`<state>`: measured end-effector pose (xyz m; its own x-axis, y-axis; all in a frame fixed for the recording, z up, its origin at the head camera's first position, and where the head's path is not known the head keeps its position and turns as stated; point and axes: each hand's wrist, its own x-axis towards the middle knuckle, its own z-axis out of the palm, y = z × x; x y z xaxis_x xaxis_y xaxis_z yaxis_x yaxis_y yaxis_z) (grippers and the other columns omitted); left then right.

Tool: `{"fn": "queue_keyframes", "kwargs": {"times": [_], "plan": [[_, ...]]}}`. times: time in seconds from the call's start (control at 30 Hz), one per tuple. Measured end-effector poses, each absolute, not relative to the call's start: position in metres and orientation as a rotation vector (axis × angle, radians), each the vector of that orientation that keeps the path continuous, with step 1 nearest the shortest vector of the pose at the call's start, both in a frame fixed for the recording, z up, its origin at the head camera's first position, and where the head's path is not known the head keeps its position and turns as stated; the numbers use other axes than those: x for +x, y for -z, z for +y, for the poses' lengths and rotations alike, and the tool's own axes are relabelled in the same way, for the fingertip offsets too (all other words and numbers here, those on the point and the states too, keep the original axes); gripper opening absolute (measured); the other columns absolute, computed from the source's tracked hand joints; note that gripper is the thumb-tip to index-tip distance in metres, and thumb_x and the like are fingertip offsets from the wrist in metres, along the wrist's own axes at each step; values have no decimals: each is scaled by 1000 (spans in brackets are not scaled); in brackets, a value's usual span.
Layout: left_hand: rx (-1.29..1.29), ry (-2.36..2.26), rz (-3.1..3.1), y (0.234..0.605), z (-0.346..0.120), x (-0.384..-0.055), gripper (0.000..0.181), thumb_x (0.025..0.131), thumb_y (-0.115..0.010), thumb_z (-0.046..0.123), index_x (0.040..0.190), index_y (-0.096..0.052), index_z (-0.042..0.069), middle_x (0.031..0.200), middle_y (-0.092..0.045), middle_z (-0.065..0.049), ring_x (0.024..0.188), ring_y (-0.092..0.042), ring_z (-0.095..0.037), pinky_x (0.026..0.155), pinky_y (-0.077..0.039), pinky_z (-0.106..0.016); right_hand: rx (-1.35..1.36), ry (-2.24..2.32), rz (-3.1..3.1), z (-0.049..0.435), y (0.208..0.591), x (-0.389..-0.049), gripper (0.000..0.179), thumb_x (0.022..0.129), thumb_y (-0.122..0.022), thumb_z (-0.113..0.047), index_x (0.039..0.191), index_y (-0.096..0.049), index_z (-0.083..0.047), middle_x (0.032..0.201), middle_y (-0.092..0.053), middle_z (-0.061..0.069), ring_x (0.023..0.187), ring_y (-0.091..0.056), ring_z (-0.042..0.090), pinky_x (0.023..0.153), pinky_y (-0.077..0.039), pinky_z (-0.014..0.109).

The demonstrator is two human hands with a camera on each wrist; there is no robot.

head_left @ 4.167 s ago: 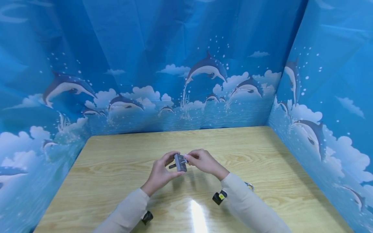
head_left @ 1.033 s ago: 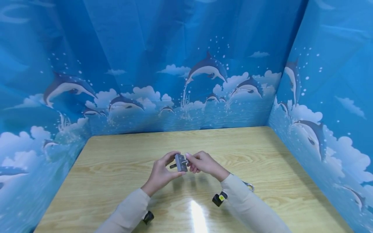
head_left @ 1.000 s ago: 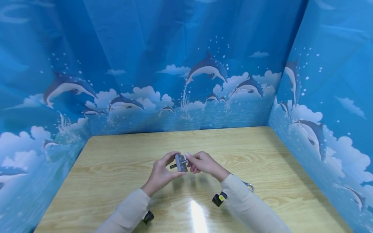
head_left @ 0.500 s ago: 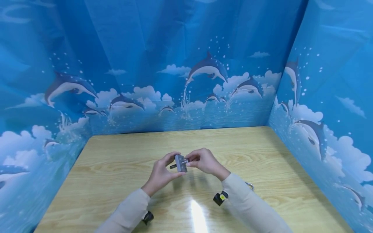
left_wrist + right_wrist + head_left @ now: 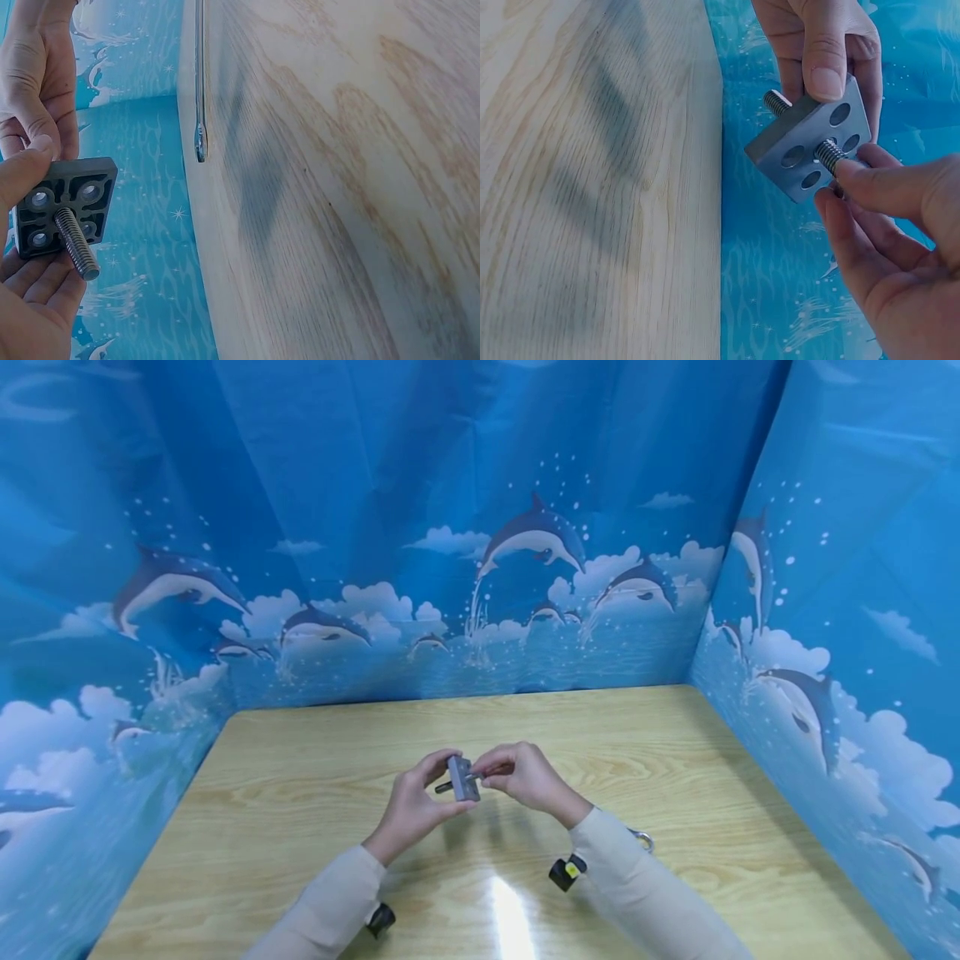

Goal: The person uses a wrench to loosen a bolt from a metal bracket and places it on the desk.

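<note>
My left hand (image 5: 414,797) grips a small grey square plate (image 5: 463,779) by opposite edges, thumb on one side and fingers on the other. A threaded bolt (image 5: 75,241) passes through the plate's middle and sticks out on both faces. Round holes surround it, and the face turned to the left wrist camera is ribbed. On the smoother face, my right hand (image 5: 531,779) pinches the bolt's other threaded end (image 5: 829,156) between thumb and fingers. Those fingertips hide the tip of the bolt. Both hands hold the assembly above the wooden table (image 5: 300,760).
A metal wrench (image 5: 199,82) lies on the table to the right; in the head view my right sleeve covers most of it, leaving its ring end (image 5: 643,841) showing. Blue dolphin-printed curtains (image 5: 420,527) stand along the table's back and sides.
The right fingers shift and re-grip around the bolt end: lower fingers showed curled beneath a second ago, now the hand sits slightly higher. The left hand and plate stay nearly still.
</note>
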<state>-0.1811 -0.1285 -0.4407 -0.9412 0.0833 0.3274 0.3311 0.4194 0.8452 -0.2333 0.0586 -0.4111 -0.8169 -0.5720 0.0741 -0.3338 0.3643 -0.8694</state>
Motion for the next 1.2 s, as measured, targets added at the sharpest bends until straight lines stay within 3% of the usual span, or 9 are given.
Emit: {"fn": "queue_keyframes", "kwargs": {"times": [0.17, 0.3, 0.37, 0.5, 0.67, 0.77, 0.97, 1.2], "plan": [[-395, 1556, -2404, 444, -130, -182, 68, 58, -81, 20, 119, -50, 21, 117, -57, -1, 108, -53, -11, 93, -44, -31, -846, 1459, 2357, 61, 414, -235, 18, 82, -64, -12, 99, -68, -14, 101, -65, 1, 89, -63, 18, 72, -54, 21], [-414, 1550, -2386, 445, -130, -183, 69, 59, -81, 18, 120, -50, 20, 116, -57, 0, 108, -54, -13, 93, -45, -33, -803, 1454, 2342, 64, 416, -237, 29, 86, -57, -32, 108, -64, -14, 104, -64, 0, 89, -61, 13, 76, -54, 28], [-412, 1536, -2398, 445, -130, -184, 68, 59, -81, 19, 120, -50, 22, 117, -57, 2, 108, -53, -11, 93, -45, -32, -759, 1442, 2295, 65, 416, -239, 37, 86, -54, -39, 109, -63, -11, 102, -64, 3, 89, -61, 17, 77, -54, 33], [-416, 1481, -2433, 445, -129, -184, 67, 60, -81, 22, 120, -50, 25, 119, -55, 5, 109, -52, -10, 92, -46, -30, -615, 1440, 2101, 66, 419, -242, 48, 87, -50, -45, 104, -63, -3, 91, -65, 13, 86, -62, 31, 78, -53, 41], [-471, 1409, -2436, 446, -127, -184, 68, 60, -81, 22, 121, -51, 12, 120, -55, 0, 111, -52, -15, 91, -46, -29, -467, 1452, 1991, 65, 422, -242, 60, 87, -44, -52, 91, -64, 4, 77, -66, 16, 72, -64, 31, 73, -54, 46], [-480, 1400, -2431, 447, -127, -184, 69, 61, -81, 24, 121, -51, 9, 120, -55, -1, 111, -52, -16, 91, -45, -27, -440, 1447, 1992, 64, 422, -243, 60, 88, -43, -51, 85, -65, 4, 72, -65, 14, 64, -64, 24, 70, -54, 47], [-466, 1420, -2433, 448, -127, -184, 69, 61, -80, 25, 122, -50, 13, 121, -55, 0, 112, -51, -16, 91, -46, -31, -439, 1452, 1997, 64, 423, -244, 54, 89, -47, -45, 85, -65, 6, 69, -64, 11, 57, -61, 15, 65, -56, 44], [-448, 1434, -2456, 450, -128, -183, 67, 61, -81, 24, 121, -49, 25, 120, -55, 3, 111, -52, -14, 91, -46, -35, -483, 1464, 2049, 64, 423, -245, 28, 84, -61, -27, 98, -63, -2, 82, -64, 11, 74, -62, 21, 76, -54, 43]]}}
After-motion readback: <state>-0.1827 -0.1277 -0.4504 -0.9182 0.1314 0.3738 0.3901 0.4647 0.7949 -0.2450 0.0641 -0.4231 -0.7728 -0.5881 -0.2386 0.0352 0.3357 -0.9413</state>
